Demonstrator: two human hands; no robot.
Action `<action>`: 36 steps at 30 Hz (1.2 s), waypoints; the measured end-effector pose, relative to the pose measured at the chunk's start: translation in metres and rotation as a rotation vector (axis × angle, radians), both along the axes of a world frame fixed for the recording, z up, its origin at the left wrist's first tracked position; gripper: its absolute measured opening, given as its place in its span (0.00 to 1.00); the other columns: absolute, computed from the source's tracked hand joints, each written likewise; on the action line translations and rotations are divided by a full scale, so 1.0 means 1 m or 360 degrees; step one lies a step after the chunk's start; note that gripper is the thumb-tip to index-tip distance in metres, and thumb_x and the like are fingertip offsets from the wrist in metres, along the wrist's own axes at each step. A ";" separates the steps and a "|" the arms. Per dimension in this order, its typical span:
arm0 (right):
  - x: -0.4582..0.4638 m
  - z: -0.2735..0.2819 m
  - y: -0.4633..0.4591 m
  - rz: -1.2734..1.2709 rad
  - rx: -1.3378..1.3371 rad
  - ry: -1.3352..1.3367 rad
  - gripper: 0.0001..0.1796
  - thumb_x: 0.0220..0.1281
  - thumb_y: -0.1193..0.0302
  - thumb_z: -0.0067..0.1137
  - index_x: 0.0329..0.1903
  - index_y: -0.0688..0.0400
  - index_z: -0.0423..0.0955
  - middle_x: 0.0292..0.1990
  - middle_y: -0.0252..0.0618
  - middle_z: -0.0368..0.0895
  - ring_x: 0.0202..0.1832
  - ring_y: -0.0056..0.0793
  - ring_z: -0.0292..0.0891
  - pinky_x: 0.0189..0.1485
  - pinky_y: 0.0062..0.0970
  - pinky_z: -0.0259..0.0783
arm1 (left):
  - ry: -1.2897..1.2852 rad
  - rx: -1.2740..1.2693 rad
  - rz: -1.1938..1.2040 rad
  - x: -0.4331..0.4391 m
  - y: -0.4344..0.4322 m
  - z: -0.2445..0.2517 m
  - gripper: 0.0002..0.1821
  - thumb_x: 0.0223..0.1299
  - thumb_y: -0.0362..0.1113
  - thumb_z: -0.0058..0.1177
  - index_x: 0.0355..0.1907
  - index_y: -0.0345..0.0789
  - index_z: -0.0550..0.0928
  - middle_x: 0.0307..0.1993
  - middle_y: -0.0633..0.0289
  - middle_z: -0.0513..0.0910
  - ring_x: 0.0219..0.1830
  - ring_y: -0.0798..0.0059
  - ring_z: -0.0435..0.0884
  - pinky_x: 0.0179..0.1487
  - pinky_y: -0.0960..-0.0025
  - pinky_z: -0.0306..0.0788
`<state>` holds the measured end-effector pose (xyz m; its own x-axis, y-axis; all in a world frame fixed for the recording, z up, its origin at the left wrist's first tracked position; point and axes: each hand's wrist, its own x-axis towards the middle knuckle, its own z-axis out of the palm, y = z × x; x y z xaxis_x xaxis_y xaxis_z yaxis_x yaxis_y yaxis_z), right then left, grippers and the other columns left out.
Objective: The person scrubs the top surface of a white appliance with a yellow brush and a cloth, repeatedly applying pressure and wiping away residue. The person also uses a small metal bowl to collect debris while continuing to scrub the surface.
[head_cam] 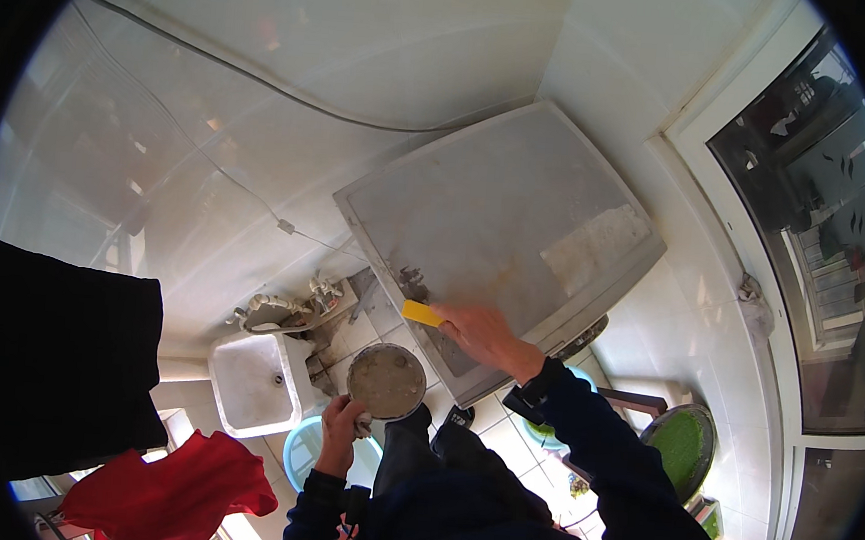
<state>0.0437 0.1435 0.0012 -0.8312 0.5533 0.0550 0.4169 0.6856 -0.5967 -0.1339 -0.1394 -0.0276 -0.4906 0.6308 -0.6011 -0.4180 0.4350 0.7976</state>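
My left hand grips the rim of a round pan with a dull grey-brown surface, and a bit of crumpled whitish cloth or paper shows at its fingers. A yellow flat-edged tool, perhaps a scraper, is held in my right hand over the near left edge of a grey appliance top. Dark wet-looking marks lie on that top just beyond the tool. A paler rough patch covers its right part.
Left of the pan stands a white sink below taps and pipes. A light-blue basin is beneath my left hand. Black cloth and red cloth hang at left. At right are a green-filled round tray and a window.
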 end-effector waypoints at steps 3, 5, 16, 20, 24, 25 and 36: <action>0.010 0.000 -0.003 -0.0024 -0.0095 -0.0049 0.17 0.74 0.61 0.53 0.61 0.49 0.74 0.40 0.48 0.85 0.42 0.52 0.82 0.42 0.49 0.76 | 0.0003 0.0008 0.0045 0.003 0.005 -0.001 0.13 0.61 0.38 0.57 0.38 0.28 0.82 0.25 0.63 0.80 0.21 0.75 0.79 0.24 0.72 0.70; 0.013 -0.001 -0.006 -0.0117 -0.0144 -0.0074 0.18 0.74 0.62 0.55 0.62 0.50 0.74 0.41 0.47 0.86 0.42 0.52 0.82 0.42 0.47 0.76 | 0.0031 -0.0016 0.0044 0.003 0.007 0.000 0.12 0.61 0.37 0.57 0.38 0.28 0.83 0.25 0.63 0.80 0.21 0.76 0.79 0.23 0.72 0.70; 0.063 -0.001 -0.037 -0.0687 0.0014 0.0165 0.20 0.72 0.64 0.58 0.64 0.52 0.73 0.41 0.49 0.86 0.39 0.53 0.83 0.38 0.48 0.75 | 0.0065 -0.0039 -0.0010 0.001 0.027 0.008 0.09 0.61 0.38 0.57 0.32 0.33 0.80 0.23 0.66 0.76 0.19 0.79 0.75 0.24 0.75 0.68; 0.083 0.000 -0.049 -0.0879 0.0173 -0.0073 0.22 0.74 0.65 0.55 0.67 0.52 0.68 0.37 0.49 0.83 0.36 0.55 0.81 0.34 0.50 0.74 | 0.0054 -0.0019 -0.0017 -0.005 0.027 0.003 0.08 0.61 0.37 0.57 0.32 0.33 0.80 0.23 0.66 0.76 0.20 0.79 0.75 0.24 0.75 0.68; 0.076 -0.007 -0.086 -0.0913 0.0181 -0.0229 0.24 0.74 0.64 0.55 0.69 0.51 0.65 0.33 0.48 0.80 0.32 0.56 0.80 0.31 0.51 0.72 | 0.0032 -0.0007 -0.0069 -0.014 0.029 -0.002 0.15 0.61 0.36 0.60 0.43 0.25 0.81 0.26 0.62 0.81 0.19 0.77 0.78 0.22 0.74 0.69; 0.072 -0.009 -0.095 -0.0838 0.0109 -0.0264 0.25 0.74 0.64 0.55 0.69 0.51 0.65 0.32 0.48 0.79 0.31 0.56 0.79 0.30 0.52 0.72 | 0.0054 -0.0012 -0.0067 -0.014 0.028 -0.003 0.16 0.61 0.36 0.60 0.44 0.25 0.81 0.26 0.62 0.81 0.20 0.77 0.78 0.22 0.74 0.69; 0.003 -0.006 -0.171 -0.1054 -0.0209 0.0193 0.24 0.70 0.70 0.61 0.67 0.54 0.71 0.40 0.51 0.86 0.38 0.54 0.84 0.36 0.47 0.77 | 0.0031 -0.0018 -0.0149 -0.024 0.030 -0.006 0.16 0.62 0.37 0.61 0.45 0.24 0.81 0.25 0.61 0.82 0.19 0.79 0.78 0.20 0.76 0.68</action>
<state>0.0466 -0.0272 -0.0044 -0.3074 0.9513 0.0241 0.6486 0.2280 -0.7262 -0.1580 -0.1091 -0.0334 -0.4416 0.6676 -0.5994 -0.3594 0.4805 0.8000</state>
